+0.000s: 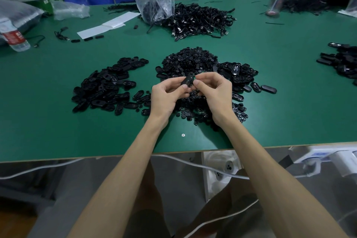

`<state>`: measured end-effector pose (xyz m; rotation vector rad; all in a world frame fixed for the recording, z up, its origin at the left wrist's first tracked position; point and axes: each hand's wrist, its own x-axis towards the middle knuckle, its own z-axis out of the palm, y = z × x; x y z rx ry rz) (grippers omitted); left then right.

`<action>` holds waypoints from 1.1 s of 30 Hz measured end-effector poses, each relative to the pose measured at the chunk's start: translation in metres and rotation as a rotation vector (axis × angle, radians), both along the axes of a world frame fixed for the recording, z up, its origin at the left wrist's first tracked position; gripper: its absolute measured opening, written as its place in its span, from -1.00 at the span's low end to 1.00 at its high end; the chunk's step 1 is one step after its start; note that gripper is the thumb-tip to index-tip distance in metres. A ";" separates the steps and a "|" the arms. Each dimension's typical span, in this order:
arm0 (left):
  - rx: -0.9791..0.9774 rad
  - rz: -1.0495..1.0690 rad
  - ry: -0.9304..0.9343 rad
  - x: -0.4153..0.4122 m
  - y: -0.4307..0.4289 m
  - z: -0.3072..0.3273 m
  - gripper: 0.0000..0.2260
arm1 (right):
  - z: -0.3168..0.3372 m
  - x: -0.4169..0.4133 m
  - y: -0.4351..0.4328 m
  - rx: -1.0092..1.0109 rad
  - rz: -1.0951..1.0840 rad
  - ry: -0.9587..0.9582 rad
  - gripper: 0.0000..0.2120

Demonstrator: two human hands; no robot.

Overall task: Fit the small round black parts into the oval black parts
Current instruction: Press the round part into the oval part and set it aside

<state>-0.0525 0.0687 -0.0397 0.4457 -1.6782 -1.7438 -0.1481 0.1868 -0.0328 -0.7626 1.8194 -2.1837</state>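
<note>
A plastic water bottle lies at the far left of a green bench. Next comes a loose pile of oval black parts. In the middle, the left hand holds one oval part above the bench, fingers curled round its lower end. The right hand pinches the other end between thumb and forefinger; whether they also hold a round part cannot be told. Behind the hands sits a heap of small round black parts, with more ovals to its right.
</note>
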 end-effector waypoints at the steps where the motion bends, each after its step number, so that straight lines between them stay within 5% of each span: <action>1: -0.006 -0.002 -0.005 0.000 0.000 0.000 -0.79 | 0.000 -0.001 0.000 0.008 -0.002 0.010 -0.88; 14: -0.063 0.012 -0.044 0.000 0.003 0.005 -0.67 | 0.000 0.001 -0.002 0.095 0.049 0.079 -0.88; 22: 0.028 0.130 0.012 0.001 0.001 0.003 -0.86 | 0.001 0.002 -0.002 0.101 0.072 0.055 -0.92; 33: 0.045 0.161 0.016 0.001 0.001 0.002 -0.86 | 0.003 0.004 -0.001 0.130 0.055 0.044 -0.89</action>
